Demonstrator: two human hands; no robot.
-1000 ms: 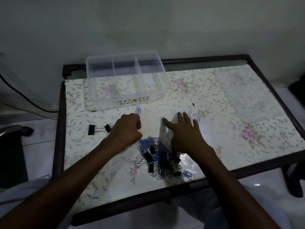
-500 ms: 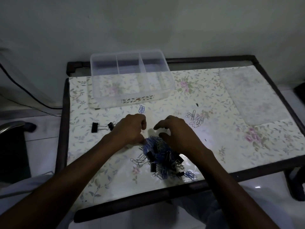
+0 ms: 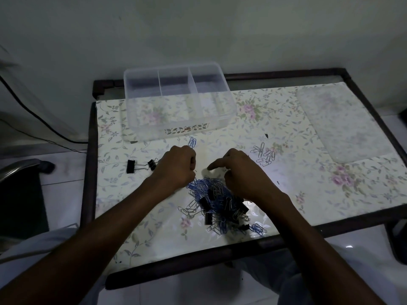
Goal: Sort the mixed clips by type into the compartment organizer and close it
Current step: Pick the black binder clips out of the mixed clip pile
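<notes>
A tangled pile of clips [image 3: 217,200], made of blue and silver paper clips and black binder clips, lies near the table's front edge. My left hand [image 3: 176,166] is curled into a fist at the pile's far left edge, and a bit of paper clip wire shows at its fingers. My right hand [image 3: 242,172] hovers over the pile's far right side, index finger stretched to the left and the other fingers bent down, with nothing seen in it. The clear three-compartment organizer [image 3: 176,126] stands open at the back.
Two black binder clips [image 3: 141,166] lie left of my left hand. Two blue paper clips [image 3: 192,142] lie just beyond it. Several silver paper clips [image 3: 264,155] lie to the right of my right hand. The organizer's clear lid [image 3: 343,126] lies flat at the back right.
My right hand pulled back from the silver clips, where it lay flat, to the pile and bent its fingers. My left fist barely moved.
</notes>
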